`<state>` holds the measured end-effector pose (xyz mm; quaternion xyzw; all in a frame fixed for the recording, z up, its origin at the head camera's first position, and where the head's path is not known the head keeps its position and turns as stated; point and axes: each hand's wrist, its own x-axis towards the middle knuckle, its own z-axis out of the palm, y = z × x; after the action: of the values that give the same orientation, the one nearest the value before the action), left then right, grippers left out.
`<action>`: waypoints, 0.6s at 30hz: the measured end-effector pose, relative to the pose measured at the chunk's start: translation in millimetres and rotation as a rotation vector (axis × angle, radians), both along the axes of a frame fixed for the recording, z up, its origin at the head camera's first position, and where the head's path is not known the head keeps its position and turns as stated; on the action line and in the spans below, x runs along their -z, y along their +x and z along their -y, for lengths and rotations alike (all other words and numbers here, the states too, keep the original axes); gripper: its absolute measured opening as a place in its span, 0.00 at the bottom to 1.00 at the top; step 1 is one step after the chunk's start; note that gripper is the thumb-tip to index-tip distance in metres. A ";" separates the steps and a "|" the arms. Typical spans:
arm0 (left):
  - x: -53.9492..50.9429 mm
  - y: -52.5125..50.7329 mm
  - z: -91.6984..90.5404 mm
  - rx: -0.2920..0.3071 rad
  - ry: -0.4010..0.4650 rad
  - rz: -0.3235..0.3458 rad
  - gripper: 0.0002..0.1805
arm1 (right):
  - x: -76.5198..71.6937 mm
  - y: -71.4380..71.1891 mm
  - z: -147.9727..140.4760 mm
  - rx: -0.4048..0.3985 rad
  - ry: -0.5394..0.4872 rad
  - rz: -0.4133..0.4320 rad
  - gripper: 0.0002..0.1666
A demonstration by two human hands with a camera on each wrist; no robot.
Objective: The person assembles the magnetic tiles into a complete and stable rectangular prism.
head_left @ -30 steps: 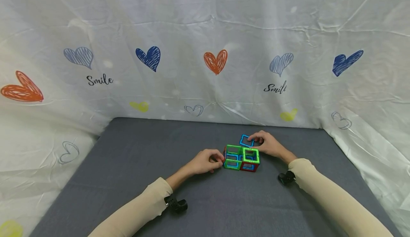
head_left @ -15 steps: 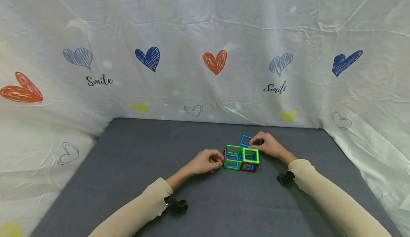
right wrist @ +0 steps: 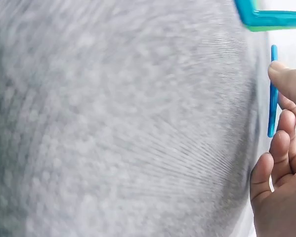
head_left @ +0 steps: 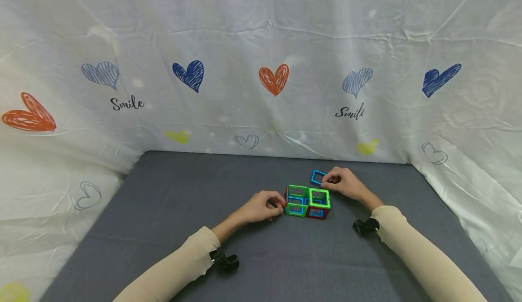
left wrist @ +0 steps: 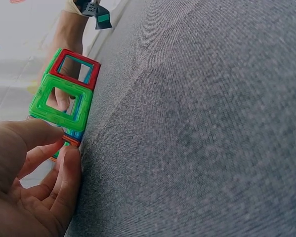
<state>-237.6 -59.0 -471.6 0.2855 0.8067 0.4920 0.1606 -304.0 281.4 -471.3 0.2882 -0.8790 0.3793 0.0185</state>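
A two-cube structure of magnetic tiles (head_left: 296, 206) in green, red and blue stands on the table, right of centre. My left hand (head_left: 258, 207) holds its left end; in the left wrist view the thumb and fingers (left wrist: 68, 170) close on the edge by a red tile. Behind the structure, my right hand (head_left: 345, 184) pinches a loose blue square magnetic tile (head_left: 313, 177) by its right side. The right wrist view shows this blue tile (right wrist: 273, 106) edge-on between thumb and fingers, apart from the structure's corner (right wrist: 276, 19). The right fingertips are partly hidden in the head view.
Dark grey cloth covers the table (head_left: 195, 184). A pale curtain (head_left: 228, 30) printed with hearts hangs behind the back edge and along both sides. A black camera (head_left: 225, 262) sits at the left wrist, another black camera (head_left: 364, 226) at the right.
My right hand has drawn the blue tile a little to the right, farther from the structure. The left hand and the structure stay where they were.
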 end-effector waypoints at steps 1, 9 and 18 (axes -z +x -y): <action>-0.1 0.0 -0.3 0.001 0.004 -0.002 0.07 | -1.2 1.1 -1.0 0.010 -0.003 0.001 0.02; 0.9 0.1 -0.8 -0.003 0.014 -0.001 0.08 | -12.3 10.9 -9.4 0.046 -0.050 -0.009 0.02; 2.2 0.5 -0.6 -0.009 0.021 0.002 0.09 | -30.0 27.2 -20.4 0.111 -0.100 -0.031 0.02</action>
<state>-237.1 -58.5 -473.7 0.2833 0.8026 0.5012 0.1562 -276.8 301.8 -441.3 0.2437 -0.8731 0.4169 0.0674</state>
